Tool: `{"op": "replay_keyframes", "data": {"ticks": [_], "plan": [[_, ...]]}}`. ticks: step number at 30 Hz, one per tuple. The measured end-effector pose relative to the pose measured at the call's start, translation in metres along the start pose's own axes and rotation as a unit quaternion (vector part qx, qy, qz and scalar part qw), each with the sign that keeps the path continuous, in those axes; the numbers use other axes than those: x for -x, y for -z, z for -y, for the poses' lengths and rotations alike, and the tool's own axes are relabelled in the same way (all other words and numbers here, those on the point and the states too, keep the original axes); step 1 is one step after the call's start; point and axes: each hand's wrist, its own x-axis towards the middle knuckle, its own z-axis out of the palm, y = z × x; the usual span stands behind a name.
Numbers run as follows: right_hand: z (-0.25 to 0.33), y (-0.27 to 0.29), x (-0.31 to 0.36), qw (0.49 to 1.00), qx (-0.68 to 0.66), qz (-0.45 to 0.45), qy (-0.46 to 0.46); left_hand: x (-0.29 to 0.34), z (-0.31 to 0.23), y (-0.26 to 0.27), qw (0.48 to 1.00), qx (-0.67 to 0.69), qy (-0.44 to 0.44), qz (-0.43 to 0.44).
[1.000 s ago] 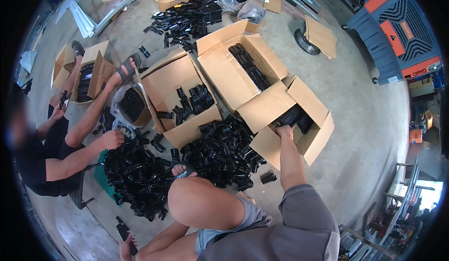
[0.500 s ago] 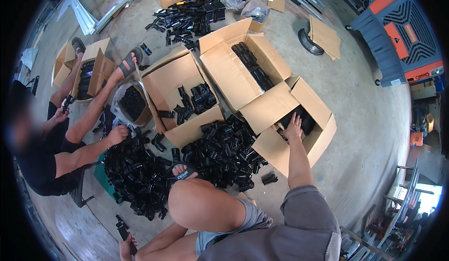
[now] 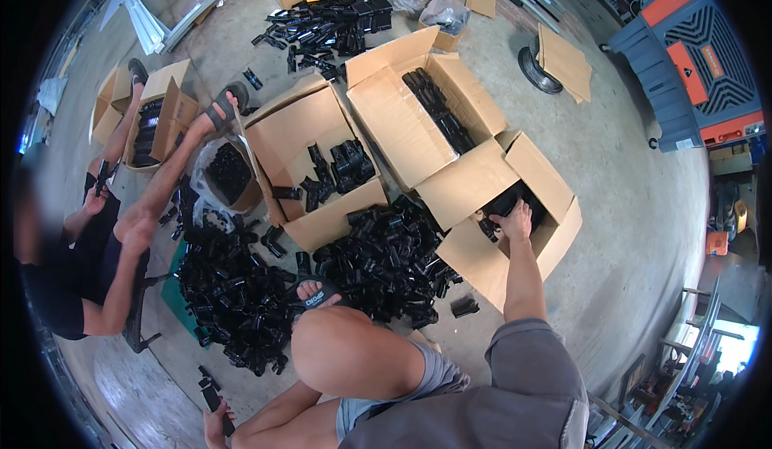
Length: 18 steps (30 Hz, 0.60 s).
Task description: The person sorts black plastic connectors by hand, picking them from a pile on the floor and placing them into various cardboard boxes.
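My right hand [image 3: 516, 222] reaches down into an open cardboard box [image 3: 565, 236] on the right. Its fingers curl over a black plastic fitting [image 3: 505, 199] among the dark pieces inside, and the fingertips are partly hidden. At the lower left, my left hand [image 3: 215, 423] is closed round a long black tool-like piece [image 3: 211, 395] with a blocky head; its exact kind is unclear. Between the hands, beside my bent knee, lie a heap of black plastic fittings [image 3: 382, 260] and another black heap [image 3: 233, 304]. One loose fitting [image 3: 464, 307] rests on the floor near the box.
Another cardboard box [image 3: 310, 99] holds a few fittings, and a box behind [image 3: 394, 127] holds a neat row. At left a seated co-worker [image 3: 60, 280] holds a black piece. Farther off are a black pile [image 3: 330, 26], a coil [image 3: 537, 71] and a grey-orange machine [image 3: 691, 63].
My right hand has gone from lying spread on the box's contents to curled, shifting slightly right. The co-worker's near hand has drawn back from the bag by the heap. My left hand stays put.
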Motion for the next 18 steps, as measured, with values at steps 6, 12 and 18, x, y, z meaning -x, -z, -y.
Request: {"op": "replay_keyframes", "data": {"ticks": [6,12,18], "plan": [[0.004,0.010,-0.009,0.996,0.085,0.030,-0.020,-0.010,0.007,0.001,0.999,0.002,-0.046,-0.017],[0.007,0.011,-0.009,0.997,0.067,0.035,-0.035,0.011,-0.017,-0.018,0.999,-0.019,-0.039,-0.028],[0.009,0.018,-0.009,0.991,0.107,0.076,-0.033,0.005,-0.010,-0.012,0.999,-0.011,-0.041,-0.021]]}}
